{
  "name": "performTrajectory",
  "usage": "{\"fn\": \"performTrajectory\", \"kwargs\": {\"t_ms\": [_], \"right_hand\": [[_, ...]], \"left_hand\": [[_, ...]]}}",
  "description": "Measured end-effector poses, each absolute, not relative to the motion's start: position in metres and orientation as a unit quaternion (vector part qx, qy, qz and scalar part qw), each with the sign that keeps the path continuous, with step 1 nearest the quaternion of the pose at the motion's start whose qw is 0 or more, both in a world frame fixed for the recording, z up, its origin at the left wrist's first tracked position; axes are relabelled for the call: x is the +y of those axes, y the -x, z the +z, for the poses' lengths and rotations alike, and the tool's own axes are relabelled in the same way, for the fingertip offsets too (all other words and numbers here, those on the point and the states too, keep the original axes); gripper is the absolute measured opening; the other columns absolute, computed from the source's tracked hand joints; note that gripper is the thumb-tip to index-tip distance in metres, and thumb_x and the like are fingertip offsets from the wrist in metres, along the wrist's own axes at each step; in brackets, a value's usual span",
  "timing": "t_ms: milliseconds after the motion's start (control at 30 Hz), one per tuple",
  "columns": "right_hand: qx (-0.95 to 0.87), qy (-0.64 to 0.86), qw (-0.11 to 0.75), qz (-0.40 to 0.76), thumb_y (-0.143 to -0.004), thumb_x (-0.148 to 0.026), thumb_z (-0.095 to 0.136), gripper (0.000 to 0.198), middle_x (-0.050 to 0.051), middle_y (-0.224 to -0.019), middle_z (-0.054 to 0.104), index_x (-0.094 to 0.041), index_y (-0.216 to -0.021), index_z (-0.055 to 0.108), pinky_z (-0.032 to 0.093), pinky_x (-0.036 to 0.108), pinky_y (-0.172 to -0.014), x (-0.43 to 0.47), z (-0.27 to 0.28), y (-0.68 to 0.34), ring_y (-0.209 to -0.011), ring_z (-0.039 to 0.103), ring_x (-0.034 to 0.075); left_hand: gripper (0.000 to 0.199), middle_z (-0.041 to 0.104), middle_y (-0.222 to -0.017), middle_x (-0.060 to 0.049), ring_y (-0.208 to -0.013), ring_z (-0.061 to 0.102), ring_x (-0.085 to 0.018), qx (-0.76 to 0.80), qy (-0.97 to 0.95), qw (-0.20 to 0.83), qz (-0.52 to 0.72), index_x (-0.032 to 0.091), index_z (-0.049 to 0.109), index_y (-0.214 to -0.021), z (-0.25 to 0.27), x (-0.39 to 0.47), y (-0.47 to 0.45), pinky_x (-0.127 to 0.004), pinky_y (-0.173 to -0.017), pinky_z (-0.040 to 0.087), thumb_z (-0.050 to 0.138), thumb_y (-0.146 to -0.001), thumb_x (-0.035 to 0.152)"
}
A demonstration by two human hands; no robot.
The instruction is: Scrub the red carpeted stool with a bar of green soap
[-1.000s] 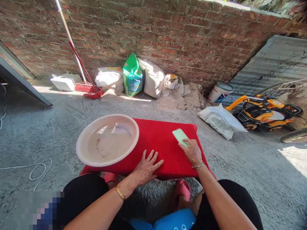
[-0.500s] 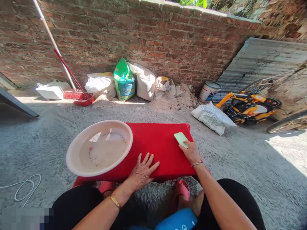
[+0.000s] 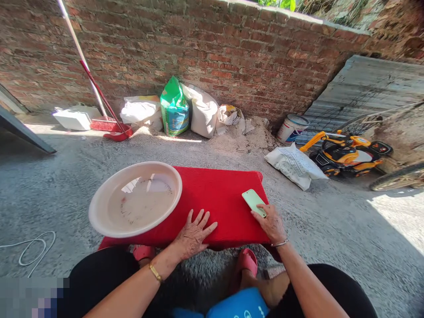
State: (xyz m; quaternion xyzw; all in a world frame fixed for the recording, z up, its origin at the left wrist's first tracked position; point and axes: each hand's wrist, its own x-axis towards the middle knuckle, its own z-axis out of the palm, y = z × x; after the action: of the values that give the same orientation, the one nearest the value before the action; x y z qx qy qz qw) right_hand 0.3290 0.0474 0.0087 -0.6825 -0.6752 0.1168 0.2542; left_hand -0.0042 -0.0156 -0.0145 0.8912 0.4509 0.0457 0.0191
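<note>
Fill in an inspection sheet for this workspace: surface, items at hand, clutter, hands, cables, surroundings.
Surface: red cloth over a low support, mostly hidden.
Items at hand: pale green phone toward the right; basin at the left, holding what looks like water.
Clutter: sacks, dustpan, bucket and toy digger on the floor beyond.
Hands: left hand spread on the cloth; right hand gripping the phone's near end, lifted or not unclear.
Cables: white cord, looped on the floor, left.
Surroundings: brick wall behind; metal sheet leaning at right.
</note>
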Motion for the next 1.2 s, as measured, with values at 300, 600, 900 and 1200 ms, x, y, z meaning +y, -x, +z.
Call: {"fn": "performTrajectory", "kwargs": {"t_ms": [300, 600, 900, 1200], "right_hand": [[-0.533, 0.817, 0.218, 0.026, -0.078, -0.069, 0.046, 0.062, 0.015, -0.097, 0.061, -0.018, -0.104, 0.069, 0.045, 0.041, -0.076, 0.046, 0.013, -0.396, -0.096, 0.055, 0.03], [-0.595, 0.77, 0.212, 0.091, -0.078, -0.06, 0.052, 0.051, 0.011, -0.1, 0.06, -0.02, -0.105, 0.069, 0.045, 0.038, -0.08, 0.055, 0.016, -0.352, -0.087, 0.057, 0.024], [-0.601, 0.752, 0.26, 0.069, -0.077, -0.068, 0.048, 0.058, 0.011, -0.094, 0.061, -0.019, -0.1, 0.069, 0.045, 0.039, -0.081, 0.043, 0.023, -0.36, -0.092, 0.056, 0.026], [-0.659, 0.707, 0.223, 0.126, -0.077, -0.056, 0.056, 0.042, 0.007, -0.099, 0.058, -0.024, -0.102, 0.069, 0.046, 0.033, -0.076, 0.039, 0.019, -0.327, -0.084, 0.057, 0.019]], "left_hand": [[0.075, 0.03, -0.156, -0.016, -0.144, 0.023, -0.039, 0.442, -0.895, 0.036, 0.041, 0.035, 0.034, -0.148, -0.013, -0.014, 0.003, -0.069, -0.11, 0.009, 0.063, -0.082, 0.055], [0.073, 0.032, -0.155, -0.016, -0.143, 0.025, -0.039, 0.443, -0.895, 0.028, 0.039, 0.035, 0.035, -0.147, -0.009, -0.013, 0.004, -0.068, -0.11, 0.014, 0.062, -0.082, 0.057], [0.074, 0.032, -0.155, -0.016, -0.143, 0.025, -0.039, 0.444, -0.894, 0.029, 0.042, 0.034, 0.036, -0.147, -0.009, -0.014, 0.003, -0.068, -0.11, 0.014, 0.064, -0.082, 0.054], [0.073, 0.033, -0.154, -0.018, -0.142, 0.028, -0.04, 0.441, -0.896, 0.039, 0.034, 0.034, 0.035, -0.147, -0.005, -0.012, 0.005, -0.069, -0.109, 0.017, 0.06, -0.083, 0.057]]}}
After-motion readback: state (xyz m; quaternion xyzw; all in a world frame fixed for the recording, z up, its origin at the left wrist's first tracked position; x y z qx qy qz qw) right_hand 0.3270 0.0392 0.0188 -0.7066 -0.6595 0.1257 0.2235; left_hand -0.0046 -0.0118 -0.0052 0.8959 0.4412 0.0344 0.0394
